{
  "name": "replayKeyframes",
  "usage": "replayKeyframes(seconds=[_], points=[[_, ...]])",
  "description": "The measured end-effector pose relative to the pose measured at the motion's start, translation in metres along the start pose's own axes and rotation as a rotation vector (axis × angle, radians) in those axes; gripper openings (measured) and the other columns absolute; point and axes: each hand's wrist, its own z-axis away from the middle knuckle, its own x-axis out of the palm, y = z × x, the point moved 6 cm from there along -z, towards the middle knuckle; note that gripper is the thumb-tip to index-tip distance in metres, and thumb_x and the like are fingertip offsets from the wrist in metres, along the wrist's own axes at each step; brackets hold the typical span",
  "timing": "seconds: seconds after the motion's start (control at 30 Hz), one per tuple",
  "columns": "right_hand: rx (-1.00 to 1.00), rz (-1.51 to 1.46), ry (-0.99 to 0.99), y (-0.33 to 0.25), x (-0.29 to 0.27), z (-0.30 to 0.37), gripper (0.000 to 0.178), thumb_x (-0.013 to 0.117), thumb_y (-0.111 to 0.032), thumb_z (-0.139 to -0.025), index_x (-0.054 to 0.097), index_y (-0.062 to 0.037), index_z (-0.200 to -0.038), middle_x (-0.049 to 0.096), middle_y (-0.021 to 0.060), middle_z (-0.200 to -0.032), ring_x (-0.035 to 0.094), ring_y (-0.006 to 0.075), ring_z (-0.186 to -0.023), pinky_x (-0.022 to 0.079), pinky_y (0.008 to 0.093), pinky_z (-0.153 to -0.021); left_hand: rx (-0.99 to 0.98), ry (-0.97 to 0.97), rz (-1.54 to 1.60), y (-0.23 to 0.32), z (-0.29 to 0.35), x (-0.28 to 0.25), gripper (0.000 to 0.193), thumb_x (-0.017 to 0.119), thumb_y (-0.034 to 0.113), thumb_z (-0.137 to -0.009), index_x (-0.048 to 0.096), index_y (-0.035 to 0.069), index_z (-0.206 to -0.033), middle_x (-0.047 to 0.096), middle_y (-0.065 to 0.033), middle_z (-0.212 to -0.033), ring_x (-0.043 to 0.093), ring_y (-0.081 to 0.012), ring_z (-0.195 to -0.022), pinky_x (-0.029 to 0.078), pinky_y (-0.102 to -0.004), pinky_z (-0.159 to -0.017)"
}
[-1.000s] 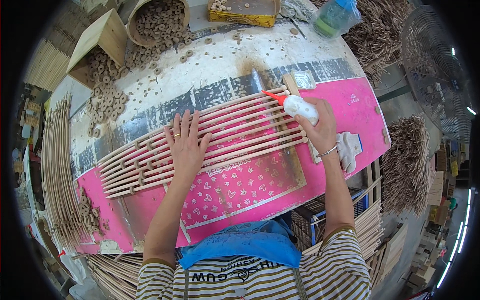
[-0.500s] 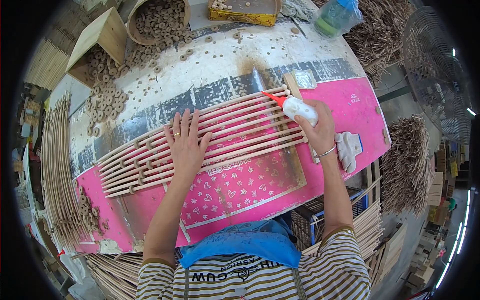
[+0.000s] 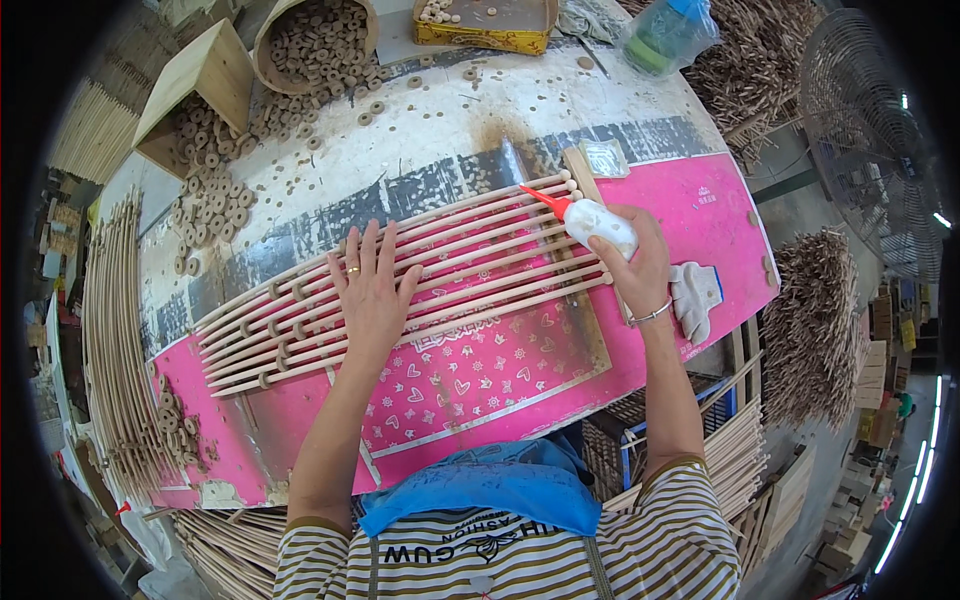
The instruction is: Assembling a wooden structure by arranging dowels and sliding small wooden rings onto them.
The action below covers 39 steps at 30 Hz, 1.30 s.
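Note:
A row of thin wooden rods (image 3: 490,264) lies side by side across the pink table. Each rod carries a small ring near its left part, and round wooden knobs (image 3: 568,181) cap the right ends. Flat on the rods, fingers spread, rests my left hand (image 3: 375,285). My right hand (image 3: 643,255) is wrapped round a white glue bottle (image 3: 600,227) with a red nozzle. The bottle is tilted, its nozzle pointing left over the far rods near their knobbed ends. A wooden strip (image 3: 582,172) stands against those ends, partly hidden by the bottle and hand.
Loose wooden rings (image 3: 215,208) are strewn at the back left, by a wooden box (image 3: 195,90) and a round tub (image 3: 262,45). A white glove (image 3: 692,300) lies right of my wrist. More rods (image 3: 112,330) are stacked at the left edge. A fan (image 3: 870,140) stands at right.
My right hand and the glue bottle have shifted very slightly; the nozzle tip is a little lower and further left. My left hand stays in place on the rods.

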Motion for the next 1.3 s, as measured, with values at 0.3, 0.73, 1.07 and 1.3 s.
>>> replayKeyframes(seconds=[0.3,0.73,1.07,1.3], points=[[-0.006,0.029,0.002,0.002,0.0,0.01,0.04,0.086,-0.014,-0.08,0.069,-0.0037,-0.115,0.07,0.0147,-0.107,0.068,0.0337,-0.099,0.053,0.0425,-0.085,-0.004,0.001,0.012,0.001,-0.001,-0.001,0.068,0.062,0.047,-0.103,0.044,0.016,-0.161,0.044,-0.0111,-0.163,0.031,-0.0353,-0.156,0.015,-0.063,-0.128],[-0.001,0.02,0.009,0.003,-0.009,0.028,0.041,0.086,-0.011,-0.08,0.069,-0.0033,-0.116,0.071,0.0139,-0.109,0.068,0.0331,-0.099,0.053,0.0423,-0.087,-0.003,-0.002,0.014,0.002,-0.001,-0.001,0.068,0.061,0.047,-0.104,0.043,0.017,-0.162,0.044,-0.0118,-0.163,0.031,-0.0352,-0.156,0.014,-0.0639,-0.128],[0.062,0.001,0.018,0.006,-0.017,0.038,0.042,0.086,-0.013,-0.08,0.068,-0.0026,-0.116,0.07,0.0141,-0.109,0.068,0.0328,-0.101,0.052,0.0414,-0.088,0.003,-0.008,-0.012,0.001,-0.001,0.0,0.068,0.059,0.048,-0.105,0.043,0.016,-0.162,0.043,-0.0114,-0.163,0.031,-0.0348,-0.156,0.014,-0.0629,-0.128],[0.007,0.031,0.004,-0.001,-0.015,0.046,0.042,0.086,-0.013,-0.08,0.068,-0.0027,-0.116,0.069,0.0143,-0.106,0.067,0.0326,-0.098,0.052,0.0415,-0.087,-0.004,-0.015,-0.006,0.002,-0.001,0.0,0.068,0.059,0.049,-0.105,0.043,0.016,-0.162,0.043,-0.0115,-0.164,0.032,-0.0348,-0.156,0.014,-0.0626,-0.128]])
